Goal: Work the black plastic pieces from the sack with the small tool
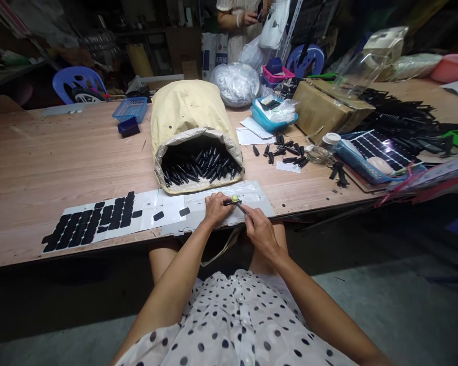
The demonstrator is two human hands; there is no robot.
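Pinching a small black part point(228, 203) in the left grip point(216, 208), with fingers closed on its left end, just in from the near edge of the desk point(107, 162). Pinching a slim grey tool point(243, 208) in the right grip point(261, 230), angled up and left toward the small black part. Showing a round yellow-green piece point(234, 198) between both grips; cannot tell what fixes it there. Working above a pale flat board point(266, 206) along the near edge. Running leftward from there along that edge, white sheets point(147, 204) with rows of black patches point(80, 225). Just beyond the pale flat board, a yellowish sack point(191, 104) on its side, with mouth toward the near edge and many black pieces point(204, 163) inside. Right of the sack, scattered loose black parts point(286, 152); farther toward the right edge, a cardboard box point(322, 112) and a dark heap point(400, 119). Past the far edge, a standing person point(238, 23).
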